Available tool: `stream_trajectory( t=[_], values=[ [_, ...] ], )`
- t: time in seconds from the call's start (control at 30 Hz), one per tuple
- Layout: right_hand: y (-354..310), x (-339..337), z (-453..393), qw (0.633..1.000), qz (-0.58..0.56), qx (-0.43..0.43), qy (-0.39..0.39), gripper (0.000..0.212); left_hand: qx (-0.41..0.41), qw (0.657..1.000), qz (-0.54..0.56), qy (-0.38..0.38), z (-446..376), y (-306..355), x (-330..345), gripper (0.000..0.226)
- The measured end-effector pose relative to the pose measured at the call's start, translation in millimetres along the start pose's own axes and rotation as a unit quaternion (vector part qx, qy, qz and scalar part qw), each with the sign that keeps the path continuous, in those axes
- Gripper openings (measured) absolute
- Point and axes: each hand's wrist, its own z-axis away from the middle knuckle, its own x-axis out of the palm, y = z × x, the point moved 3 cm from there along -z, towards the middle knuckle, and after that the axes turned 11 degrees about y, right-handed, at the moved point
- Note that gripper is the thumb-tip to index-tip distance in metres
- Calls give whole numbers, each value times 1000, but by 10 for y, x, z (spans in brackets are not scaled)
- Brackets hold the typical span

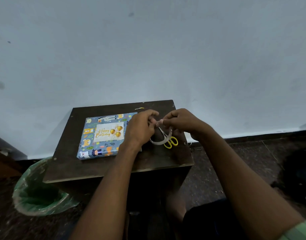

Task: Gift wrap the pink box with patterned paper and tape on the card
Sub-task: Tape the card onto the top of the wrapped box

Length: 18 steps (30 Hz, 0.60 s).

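On the table (100,168), the wrapped box (98,146) bearing the card (108,132) lies left-centre, while left hand (140,129) and right hand (181,122) both pinch the tape roll (161,142) above yellow scissors (171,142); a green-lined bin (39,191) stands beside the front-left corner.

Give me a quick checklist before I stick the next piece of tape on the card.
1. Box wrapped and lying flat on the table: ok.
2. Card sitting on top of the box, face up: ok.
3. Tape roll in both hands, left hand and right hand: ok.
4. Tape end pulled free: cannot tell, fingers hide it.
5. Scissors within reach on the table: ok.
6. Card already taped down: cannot tell.
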Motion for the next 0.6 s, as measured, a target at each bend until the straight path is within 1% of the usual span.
stream_trajectory(
  t=[0.07,0.17,0.23,0.33,0.43,0.6],
  values=[
    [-42,-23,33,998,-65,14,-15,21,21,999,42,23,-2,13,-62,44],
    [-117,-5,35,993,-120,-6,-16,16,13,994,102,37,-22,-27,-155,44],
    [-163,34,25,991,-131,-28,-6,13,-4,990,136,38,-30,-72,-239,37],
    [-212,104,0,989,-135,-52,0,12,-20,982,188,17,-48,-152,-364,27],
    [-280,166,6,987,-145,-75,-6,12,-28,974,222,24,-38,-209,-484,18],
    [-332,230,-25,979,-172,-111,5,21,-74,958,275,24,38,-228,-584,13]
  ],
)
